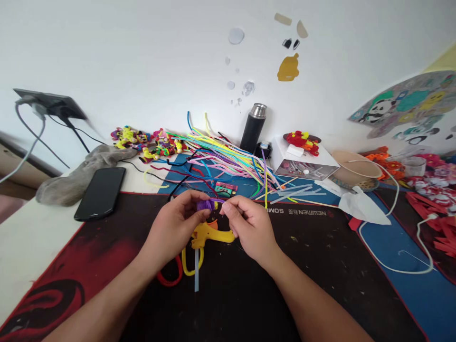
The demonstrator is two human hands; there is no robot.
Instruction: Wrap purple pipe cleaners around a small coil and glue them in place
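My left hand [183, 216] is closed on a small purple bundle of wound pipe cleaner [204, 204] with a bit of yellow at its right end. A purple strand runs from the bundle to my right hand [244, 216], whose thumb and finger pinch its tip. Just below both hands, a yellow glue gun [213, 233] lies on the dark mat, with a pale glue stick [196, 275] jutting from it toward me. Beside it are a red loop [171, 283] and a yellow loop [193, 272] that look like scissor handles, partly covered.
Loose coloured pipe cleaners [228, 154] heap up behind my hands. A black thermos [253, 126] and a white box [302, 159] stand near the wall. On the left lie a phone [100, 194] and a grey plush [85, 173]. A white cable [395, 271] loops at right.
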